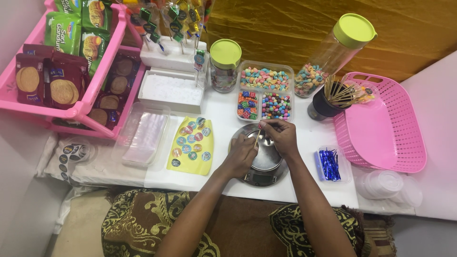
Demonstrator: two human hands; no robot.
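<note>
Head view, hands: the left hand (242,154) and the right hand (282,135) are held together over the kitchen scale (260,157), which stands at the front edge of the white table (219,114).
Left hand: its fingers are closed, pinching the lower end of a thin wooden stick (257,138).
Right hand: its fingers are curled shut around the upper end of the same stick; whether a sweet is held there too cannot be told.
Stick: it is held tilted above the round metal pan of the scale, between the two hands.
Sweets: a clear divided box (265,90) filled with coloured sweets is set just behind the scale.
Jars: a small jar with a green lid (224,64) stands left of the box, and a tall jar with a green lid (333,54) leans at its right.
Cup: a dark cup (323,105) full of sticks is placed beside the pink basket (390,128) on the right.
Twist ties: a small clear tub of blue ties (329,164) lies just right of the scale.
Stickers: a yellow sheet of round stickers (191,145) lies left of the scale, with a clear tray of bags (143,135) beyond it.
Foam blocks: white foam blocks (172,71) behind the stickers carry finished wrapped sticks.
Rack: a pink rack (78,62) at far left is stocked with biscuit packets.
</note>
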